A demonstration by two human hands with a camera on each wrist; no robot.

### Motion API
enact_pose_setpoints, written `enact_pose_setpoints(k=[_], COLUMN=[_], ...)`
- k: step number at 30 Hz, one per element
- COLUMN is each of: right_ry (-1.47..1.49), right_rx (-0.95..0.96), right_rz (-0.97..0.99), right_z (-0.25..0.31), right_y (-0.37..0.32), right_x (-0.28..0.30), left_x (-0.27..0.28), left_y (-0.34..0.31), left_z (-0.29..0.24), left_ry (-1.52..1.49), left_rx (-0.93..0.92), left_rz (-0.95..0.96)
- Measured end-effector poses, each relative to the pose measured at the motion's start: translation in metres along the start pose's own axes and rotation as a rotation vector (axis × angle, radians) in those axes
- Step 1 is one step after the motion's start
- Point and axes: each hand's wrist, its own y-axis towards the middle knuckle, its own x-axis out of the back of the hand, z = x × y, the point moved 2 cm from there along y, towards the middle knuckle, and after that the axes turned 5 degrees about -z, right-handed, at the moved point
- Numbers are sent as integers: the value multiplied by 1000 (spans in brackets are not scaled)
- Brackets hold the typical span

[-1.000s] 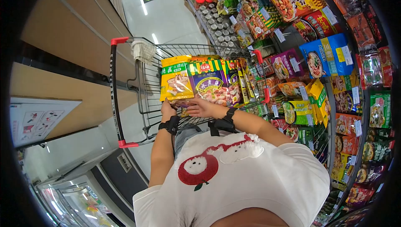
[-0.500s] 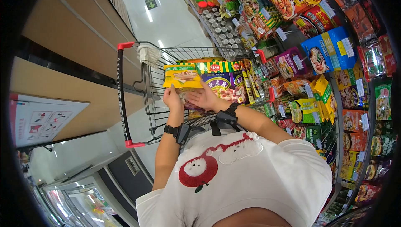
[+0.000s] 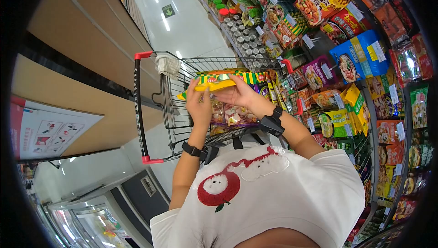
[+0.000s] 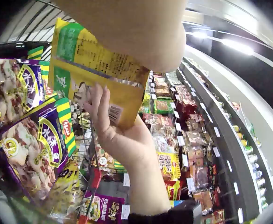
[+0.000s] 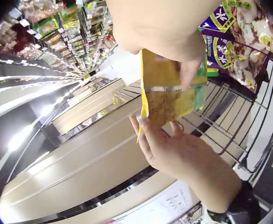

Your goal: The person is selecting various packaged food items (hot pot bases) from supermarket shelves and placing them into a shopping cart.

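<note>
Both hands hold a yellow hotpot seasoning packet (image 3: 214,85) above a shopping cart (image 3: 157,111), tilted so its edge shows in the head view. My left hand (image 3: 199,106) grips its left end; in the right wrist view, that hand's fingers (image 5: 148,140) wrap its edge. The right hand (image 3: 242,93) holds the other end, with fingers (image 4: 99,105) along the printed back near the barcode and the thumb hidden behind the packet in the left wrist view. Purple fish seasoning packets (image 4: 31,156) stand in the cart just beneath.
Shelves of seasoning packets line the right side, including a blue packet (image 3: 358,58) and hanging yellow packets (image 3: 356,104). A pale cloth (image 3: 168,66) hangs on the cart's rim by its handle (image 3: 138,102). Wood-coloured panels (image 3: 82,33) border the left side.
The yellow packet has been raised from the others and tilted, so its front no longer faces up. Both hands have moved up and slightly right with it.
</note>
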Motion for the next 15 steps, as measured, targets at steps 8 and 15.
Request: enact_pose_setpoints(k=[8,15], right_ry=[268,3], right_rx=[11,304], right_rz=[156,156], right_z=[32,68], right_y=[-40,-63], right_x=[-28,-24], left_x=[-10,-23], left_y=[11,7], left_z=[-54,-75], left_ry=[1,3], left_rx=[-242,-404], left_rz=[41,58])
